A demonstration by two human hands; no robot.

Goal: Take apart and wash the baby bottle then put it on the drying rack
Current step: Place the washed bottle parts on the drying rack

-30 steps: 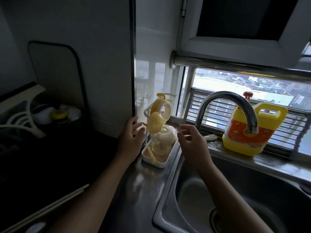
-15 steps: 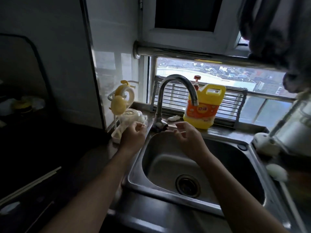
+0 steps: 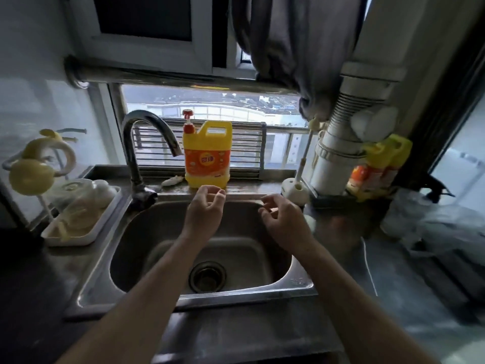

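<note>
The white drying rack (image 3: 103,212) stands left of the sink. On its pegs hang a yellow cap (image 3: 30,177) and a yellow ring (image 3: 56,151), and the clear bottle body (image 3: 76,203) lies in its tray. My left hand (image 3: 206,208) hovers over the back of the steel sink (image 3: 183,298), fingers loosely curled, holding nothing. My right hand (image 3: 282,222) hovers beside it over the sink's right rear, fingers also relaxed and empty. Both hands are well to the right of the rack.
A curved faucet (image 3: 147,143) rises at the sink's back left. A yellow detergent jug (image 3: 207,156) stands on the window ledge. A bottle brush (image 3: 299,179) in a white holder, a white pipe (image 3: 338,143) and another yellow bottle (image 3: 378,169) crowd the right.
The view has swung right from the rack to the sink. Both hands have left the rack and moved right, over the sink basin, empty.
</note>
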